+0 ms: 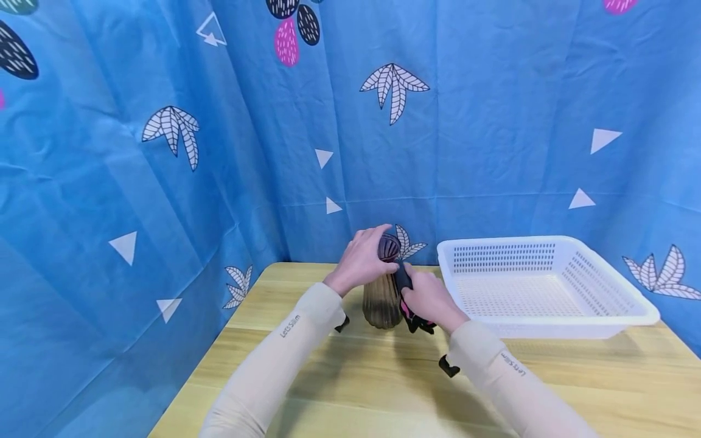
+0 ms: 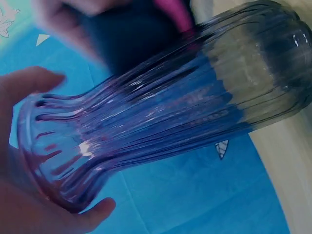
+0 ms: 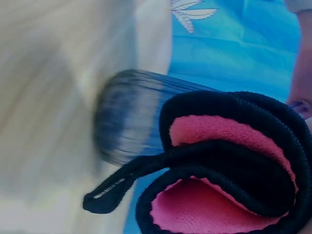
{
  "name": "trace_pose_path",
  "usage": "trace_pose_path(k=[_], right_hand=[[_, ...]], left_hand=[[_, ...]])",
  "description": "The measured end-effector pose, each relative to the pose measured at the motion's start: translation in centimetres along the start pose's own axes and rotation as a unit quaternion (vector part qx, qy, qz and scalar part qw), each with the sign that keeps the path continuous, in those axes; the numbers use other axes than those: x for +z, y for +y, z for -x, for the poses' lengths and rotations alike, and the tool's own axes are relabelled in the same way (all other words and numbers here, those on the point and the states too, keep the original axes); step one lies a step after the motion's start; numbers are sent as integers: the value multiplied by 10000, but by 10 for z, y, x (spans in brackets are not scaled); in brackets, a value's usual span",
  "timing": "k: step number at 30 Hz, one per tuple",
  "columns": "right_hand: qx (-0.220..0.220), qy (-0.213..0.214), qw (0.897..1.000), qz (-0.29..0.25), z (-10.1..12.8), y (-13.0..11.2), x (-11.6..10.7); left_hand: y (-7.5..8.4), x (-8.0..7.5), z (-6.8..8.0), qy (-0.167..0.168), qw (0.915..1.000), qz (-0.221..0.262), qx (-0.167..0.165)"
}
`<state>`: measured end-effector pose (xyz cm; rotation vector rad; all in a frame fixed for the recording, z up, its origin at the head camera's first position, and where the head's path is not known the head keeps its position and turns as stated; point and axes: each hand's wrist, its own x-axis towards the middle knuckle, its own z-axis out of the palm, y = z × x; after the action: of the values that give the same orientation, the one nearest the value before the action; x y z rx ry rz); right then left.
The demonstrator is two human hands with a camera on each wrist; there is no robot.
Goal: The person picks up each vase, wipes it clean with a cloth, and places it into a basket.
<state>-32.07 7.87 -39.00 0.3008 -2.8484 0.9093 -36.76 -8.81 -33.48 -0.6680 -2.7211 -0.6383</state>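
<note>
A ribbed, smoky see-through glass vase [image 1: 381, 304] stands upright in the head view, its base at the tabletop. My left hand [image 1: 361, 257] grips it by the flared rim, thumb and fingers spread around the mouth. In my right hand [image 1: 429, 296] is a folded cleaning cloth [image 3: 222, 129], black outside and pink inside, with a black hanging loop [image 3: 111, 190]. The cloth lies against the right side of the vase, just below the neck. Behind the cloth, most of the right hand is hidden in the right wrist view.
A white perforated plastic basket [image 1: 547, 319] sits to the right on the wooden table [image 1: 361, 395]. Blue patterned curtain [image 1: 493, 152] hangs behind the table and along its left side.
</note>
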Motion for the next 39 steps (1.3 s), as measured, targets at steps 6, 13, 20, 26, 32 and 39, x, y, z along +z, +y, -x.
trace_pose_path(k=[6, 13, 20, 26, 32, 39], right_hand=[[-234, 368, 9990, -13, -5, -7, -12], [73, -57, 9995, 309, -2, 7, 8], [81, -135, 9982, 573, 2, 26, 35], [224, -366, 9964, 728, 5, 36, 50], [245, -466, 9962, 692, 4, 39, 52], [286, -362, 9988, 185, 4, 39, 42]], left_hand=[[1, 6, 0, 205, 9998, 73, -45], [3, 7, 0, 242, 9991, 228, -244], [6, 3, 2, 345, 9969, -573, -413], [11, -2, 5, 396, 9952, -683, -586], [16, -5, 7, 452, 9942, -514, -833], [18, -8, 9, 548, 9881, -1228, -742]])
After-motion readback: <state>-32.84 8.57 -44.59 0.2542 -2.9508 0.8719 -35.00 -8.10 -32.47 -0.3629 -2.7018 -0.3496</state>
